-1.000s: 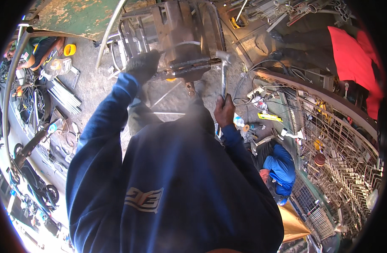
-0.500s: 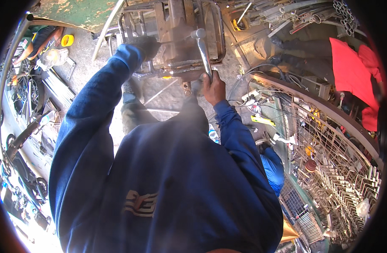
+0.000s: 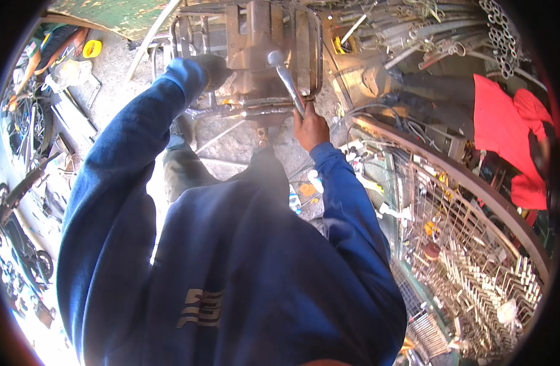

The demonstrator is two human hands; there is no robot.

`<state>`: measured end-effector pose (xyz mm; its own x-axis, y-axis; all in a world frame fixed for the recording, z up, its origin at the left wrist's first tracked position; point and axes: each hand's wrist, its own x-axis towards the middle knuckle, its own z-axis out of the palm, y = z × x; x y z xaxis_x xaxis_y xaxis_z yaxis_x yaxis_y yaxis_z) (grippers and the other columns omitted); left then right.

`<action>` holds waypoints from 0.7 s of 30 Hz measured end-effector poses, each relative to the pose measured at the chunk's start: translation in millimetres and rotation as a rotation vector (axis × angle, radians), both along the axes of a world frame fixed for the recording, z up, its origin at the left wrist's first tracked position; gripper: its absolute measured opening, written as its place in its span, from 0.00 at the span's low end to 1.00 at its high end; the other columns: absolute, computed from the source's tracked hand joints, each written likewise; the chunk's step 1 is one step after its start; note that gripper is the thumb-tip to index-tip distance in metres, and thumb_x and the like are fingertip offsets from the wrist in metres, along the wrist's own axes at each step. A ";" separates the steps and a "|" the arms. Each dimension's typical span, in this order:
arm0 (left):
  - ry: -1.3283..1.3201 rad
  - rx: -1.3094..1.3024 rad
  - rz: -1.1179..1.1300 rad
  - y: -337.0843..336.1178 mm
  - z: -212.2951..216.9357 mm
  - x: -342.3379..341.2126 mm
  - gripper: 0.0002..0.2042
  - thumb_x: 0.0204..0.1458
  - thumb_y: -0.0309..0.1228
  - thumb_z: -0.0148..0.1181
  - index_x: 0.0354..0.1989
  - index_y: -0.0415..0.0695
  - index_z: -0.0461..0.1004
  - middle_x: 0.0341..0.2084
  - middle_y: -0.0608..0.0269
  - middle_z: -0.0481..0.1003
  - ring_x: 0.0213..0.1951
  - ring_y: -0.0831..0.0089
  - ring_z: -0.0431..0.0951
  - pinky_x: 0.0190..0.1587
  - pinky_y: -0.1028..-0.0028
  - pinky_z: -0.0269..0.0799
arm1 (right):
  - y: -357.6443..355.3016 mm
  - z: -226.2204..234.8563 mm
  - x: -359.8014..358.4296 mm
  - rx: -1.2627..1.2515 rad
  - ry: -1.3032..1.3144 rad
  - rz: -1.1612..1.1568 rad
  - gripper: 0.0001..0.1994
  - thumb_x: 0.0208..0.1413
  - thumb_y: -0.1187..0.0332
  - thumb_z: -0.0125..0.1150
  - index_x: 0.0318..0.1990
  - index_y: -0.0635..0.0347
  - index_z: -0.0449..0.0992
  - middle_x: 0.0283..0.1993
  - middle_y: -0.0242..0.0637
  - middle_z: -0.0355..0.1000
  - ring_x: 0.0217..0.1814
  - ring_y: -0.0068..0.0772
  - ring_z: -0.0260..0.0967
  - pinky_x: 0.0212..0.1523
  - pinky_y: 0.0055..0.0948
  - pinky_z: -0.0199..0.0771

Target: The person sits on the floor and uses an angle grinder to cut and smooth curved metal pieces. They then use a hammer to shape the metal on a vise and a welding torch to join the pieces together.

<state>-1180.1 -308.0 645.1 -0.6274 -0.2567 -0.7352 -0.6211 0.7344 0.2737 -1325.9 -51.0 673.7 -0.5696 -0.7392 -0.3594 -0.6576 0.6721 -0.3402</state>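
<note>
**Right hand grips a wrench on a rusty metal assembly**

Nearest, the person's blue sweatshirt (image 3: 243,274) fills the lower middle, both sleeves reaching away toward the far side. The right hand (image 3: 310,129) is closed in a fist around the near end of a long silver wrench (image 3: 287,80). The tool runs from the grip up and to the left, and its far head sits on the rusty metal assembly (image 3: 255,49), just beyond the fist. The left hand (image 3: 214,68), in a dark glove, rests against the left side of the same assembly beside a thin metal frame (image 3: 194,36); whether its fingers are closed on anything I cannot tell. At right, a wire rack (image 3: 475,268) holds small parts, and farther off lies a red cloth (image 3: 505,128).
</note>
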 end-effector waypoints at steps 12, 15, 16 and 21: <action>-0.015 0.109 -0.024 -23.0 -12.9 1.8 0.29 0.61 0.50 0.41 0.36 0.32 0.77 0.30 0.41 0.78 0.34 0.48 0.76 0.43 0.55 0.69 | 0.7 10.6 -21.6 -0.809 -0.041 0.161 0.14 0.61 0.60 0.52 0.40 0.65 0.70 0.21 0.46 0.71 0.22 0.46 0.73 0.26 0.39 0.73; -0.037 0.067 -0.012 -23.0 -16.1 1.1 0.26 0.59 0.52 0.44 0.33 0.43 0.82 0.30 0.53 0.80 0.34 0.60 0.79 0.38 0.62 0.71 | 10.0 -10.5 -14.4 -0.031 0.039 0.099 0.14 0.61 0.59 0.53 0.40 0.64 0.70 0.21 0.51 0.71 0.25 0.58 0.72 0.26 0.46 0.72; -0.014 0.057 -0.004 -23.5 -15.8 -0.2 0.27 0.60 0.50 0.41 0.36 0.38 0.79 0.32 0.47 0.79 0.36 0.53 0.78 0.43 0.58 0.70 | 10.5 -8.9 -15.6 -0.185 0.053 0.052 0.14 0.61 0.59 0.53 0.40 0.64 0.70 0.22 0.52 0.71 0.26 0.60 0.71 0.27 0.47 0.71; -0.073 0.024 0.078 -21.1 -6.3 -3.7 0.25 0.57 0.52 0.47 0.38 0.42 0.81 0.32 0.51 0.80 0.38 0.61 0.80 0.44 0.61 0.71 | -3.5 43.1 -40.9 -0.623 0.010 -0.053 0.14 0.62 0.59 0.52 0.38 0.64 0.69 0.19 0.48 0.69 0.23 0.52 0.73 0.24 0.41 0.70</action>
<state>-1183.8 -329.0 638.8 -0.5511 -0.2843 -0.7845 -0.6948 0.6769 0.2428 -1366.8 -54.5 716.8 -0.6121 -0.7790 0.1359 -0.6340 0.3808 -0.6731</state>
